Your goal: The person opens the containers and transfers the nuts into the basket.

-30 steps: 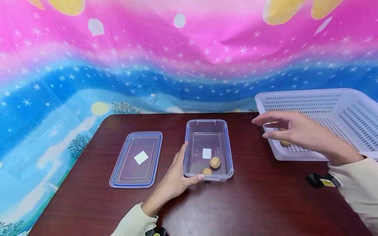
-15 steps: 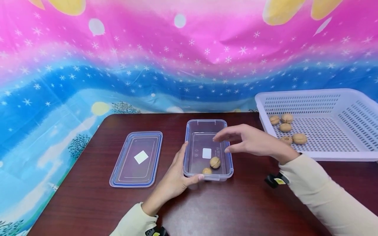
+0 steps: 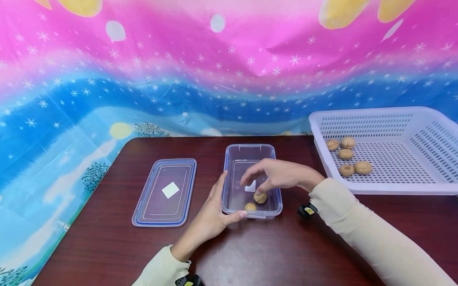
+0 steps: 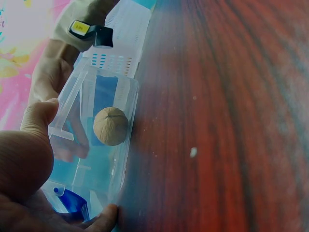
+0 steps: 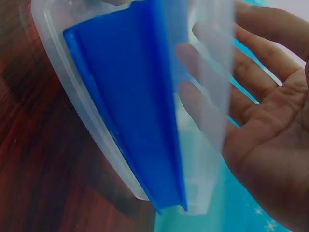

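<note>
A clear plastic food container (image 3: 233,159) with a blue-edged rim stands uncovered on the table. Two walnuts lie inside near its front end, one walnut (image 3: 261,198) by the right side and another walnut (image 3: 250,207) against the front wall. My left hand (image 3: 211,216) grips the container's near left corner, thumb over the front rim and fingers along the left side. Over the right wall reaches my right hand (image 3: 277,174), fingers curved and apart. Its thumb overlaps the right walnut in the head view; whether they touch I cannot tell. Through the wall in the right wrist view, the fingers (image 5: 193,101) look loose.
A white plastic basket (image 3: 411,188) at the right holds several walnuts (image 3: 345,154) in its left part. The container's lid (image 3: 164,169), blue-edged with a white label, lies flat to the left. A patterned cloth (image 3: 229,79) hangs behind the dark wooden table (image 3: 250,254).
My right hand has moved left from above the basket to inside the container, lowering over the right walnut. The left hand and the container have stayed in place.
</note>
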A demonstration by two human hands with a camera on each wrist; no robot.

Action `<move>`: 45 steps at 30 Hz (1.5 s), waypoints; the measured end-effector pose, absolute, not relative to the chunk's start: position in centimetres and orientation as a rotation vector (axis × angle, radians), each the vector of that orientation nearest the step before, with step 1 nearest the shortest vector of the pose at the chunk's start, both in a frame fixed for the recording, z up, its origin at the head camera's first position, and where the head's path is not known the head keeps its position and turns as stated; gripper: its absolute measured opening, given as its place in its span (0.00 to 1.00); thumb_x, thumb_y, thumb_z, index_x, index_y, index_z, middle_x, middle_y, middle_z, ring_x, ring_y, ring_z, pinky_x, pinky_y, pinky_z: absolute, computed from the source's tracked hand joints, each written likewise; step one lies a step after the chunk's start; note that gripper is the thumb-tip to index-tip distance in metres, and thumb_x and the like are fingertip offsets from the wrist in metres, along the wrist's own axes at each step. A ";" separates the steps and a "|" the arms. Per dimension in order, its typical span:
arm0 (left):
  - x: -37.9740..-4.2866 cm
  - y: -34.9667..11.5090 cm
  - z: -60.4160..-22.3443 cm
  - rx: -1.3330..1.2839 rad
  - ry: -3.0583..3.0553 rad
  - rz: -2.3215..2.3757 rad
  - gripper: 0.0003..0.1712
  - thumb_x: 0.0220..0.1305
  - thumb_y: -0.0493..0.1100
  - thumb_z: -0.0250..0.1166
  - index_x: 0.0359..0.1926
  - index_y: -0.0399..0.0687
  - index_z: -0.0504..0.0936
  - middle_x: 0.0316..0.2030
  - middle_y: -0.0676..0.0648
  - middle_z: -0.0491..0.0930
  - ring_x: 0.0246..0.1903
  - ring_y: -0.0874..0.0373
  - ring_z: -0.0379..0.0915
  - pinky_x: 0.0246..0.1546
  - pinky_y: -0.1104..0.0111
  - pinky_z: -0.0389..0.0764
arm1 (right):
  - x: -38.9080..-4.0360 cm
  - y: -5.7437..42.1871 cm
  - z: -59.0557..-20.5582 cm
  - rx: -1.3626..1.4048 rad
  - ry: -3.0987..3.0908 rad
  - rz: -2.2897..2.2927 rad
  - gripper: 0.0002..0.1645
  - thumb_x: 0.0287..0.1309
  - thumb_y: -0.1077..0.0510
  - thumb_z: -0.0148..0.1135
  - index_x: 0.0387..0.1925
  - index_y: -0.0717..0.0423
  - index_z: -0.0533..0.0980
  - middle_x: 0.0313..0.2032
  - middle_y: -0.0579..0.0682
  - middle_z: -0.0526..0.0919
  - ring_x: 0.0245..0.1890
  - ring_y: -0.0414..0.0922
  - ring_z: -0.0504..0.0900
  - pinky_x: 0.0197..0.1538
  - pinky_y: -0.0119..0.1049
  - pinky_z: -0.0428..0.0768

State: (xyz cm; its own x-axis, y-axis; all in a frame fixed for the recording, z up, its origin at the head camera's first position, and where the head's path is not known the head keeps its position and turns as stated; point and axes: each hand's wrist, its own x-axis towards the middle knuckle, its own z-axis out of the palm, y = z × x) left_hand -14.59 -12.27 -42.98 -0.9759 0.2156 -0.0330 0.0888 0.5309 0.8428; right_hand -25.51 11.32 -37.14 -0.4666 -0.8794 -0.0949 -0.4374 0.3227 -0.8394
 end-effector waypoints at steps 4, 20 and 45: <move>-14.6 -12.3 -43.1 0.270 2.636 1.437 0.70 0.56 0.54 0.81 0.86 0.60 0.41 0.81 0.41 0.54 0.75 0.43 0.61 0.72 0.46 0.65 | -25.6 10.4 -37.4 -1.141 2.027 -0.990 0.24 0.54 0.73 0.68 0.54 0.61 0.85 0.51 0.59 0.88 0.53 0.56 0.84 0.54 0.46 0.84; -14.8 -12.4 -43.2 0.285 2.621 1.446 0.69 0.57 0.54 0.80 0.86 0.60 0.40 0.81 0.40 0.53 0.75 0.43 0.61 0.72 0.47 0.65 | -26.7 8.0 -38.4 -1.076 1.789 -0.804 0.23 0.51 0.75 0.69 0.52 0.68 0.83 0.49 0.61 0.88 0.47 0.43 0.85 0.52 0.31 0.82; -14.7 -12.4 -43.2 0.287 2.615 1.457 0.69 0.57 0.54 0.80 0.86 0.60 0.40 0.81 0.41 0.53 0.75 0.43 0.60 0.72 0.47 0.65 | -26.6 7.4 -39.1 -0.976 1.690 -0.781 0.23 0.50 0.77 0.68 0.51 0.68 0.82 0.38 0.49 0.88 0.35 0.37 0.81 0.34 0.28 0.75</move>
State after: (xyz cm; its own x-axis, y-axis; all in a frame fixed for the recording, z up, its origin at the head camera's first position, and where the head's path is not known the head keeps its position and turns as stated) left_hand -14.70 -12.39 -43.20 -0.9729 0.2299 -0.0245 0.1002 0.5146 0.8515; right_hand -26.63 7.36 -39.13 -0.1817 -0.8829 -0.4329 -0.2422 0.4668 -0.8505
